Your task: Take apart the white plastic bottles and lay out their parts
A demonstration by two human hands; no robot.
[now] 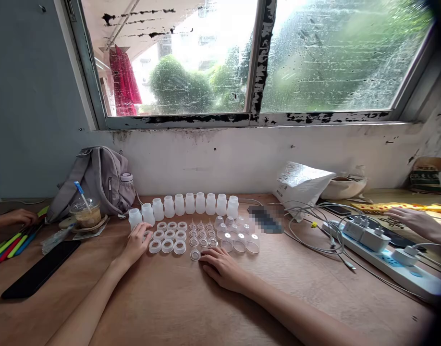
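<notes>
On the desk (163, 307), nearest the near edge, the right hand (222, 269) is resting palm down, its fingers loosely extended and closing on nothing that shows; their tips are lying just beside the nearest clear teat (195, 255). Behind it the other clear teats (202, 234) are standing in rows, with domed caps (239, 243) sitting to their right and white rings (169, 237) lying in a block to their left. At that block's left side the left hand (138, 238) is reaching over one more ring, fingers bent; whether they are gripping it, I cannot tell.

Farther back, ten frosted bottles (189, 204) are standing upright in a curved line toward the desk's far edge. As far as shows, the parts are already standing sorted by kind, while no bottle is wearing a ring, teat or cap, so any joining seems not yet begun.

Along the far edge, a backpack (101, 180) is leaning at left and a white bag (301, 185) is standing right of centre.
</notes>
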